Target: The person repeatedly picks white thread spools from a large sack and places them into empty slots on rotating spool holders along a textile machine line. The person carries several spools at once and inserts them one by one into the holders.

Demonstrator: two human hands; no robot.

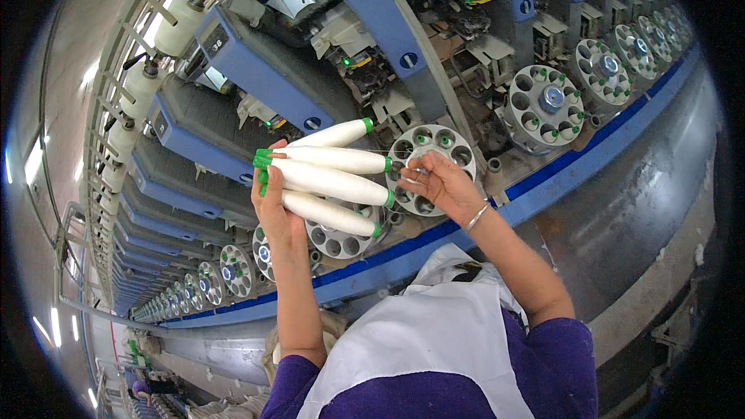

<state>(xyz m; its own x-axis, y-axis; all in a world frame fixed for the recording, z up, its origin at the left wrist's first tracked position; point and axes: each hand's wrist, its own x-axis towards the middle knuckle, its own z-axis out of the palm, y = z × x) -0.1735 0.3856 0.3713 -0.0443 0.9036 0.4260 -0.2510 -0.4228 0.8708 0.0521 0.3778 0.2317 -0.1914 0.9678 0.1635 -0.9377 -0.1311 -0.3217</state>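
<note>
My left hand (273, 206) is closed around the green ends of several white yarn bobbins (330, 181). They fan out to the right, each full of white yarn with a green tip at its far end. My right hand (442, 184) is beside those tips, its thumb and forefinger pinched and the other fingers curled. A faint thread seems to run from the bobbins to this pinch. Right behind the right hand is a round grey bobbin magazine (463, 155) with green-tipped bobbins in some pockets. Another magazine (332, 245), partly hidden by the bobbins, has dark open pockets.
A long winding machine with blue panels (260, 70) curves away on both sides. More round magazines (545, 109) line its front above a blue rail (403, 265). White yarn cones (180, 27) sit along the upper left. A grey floor (597, 240) lies to the right.
</note>
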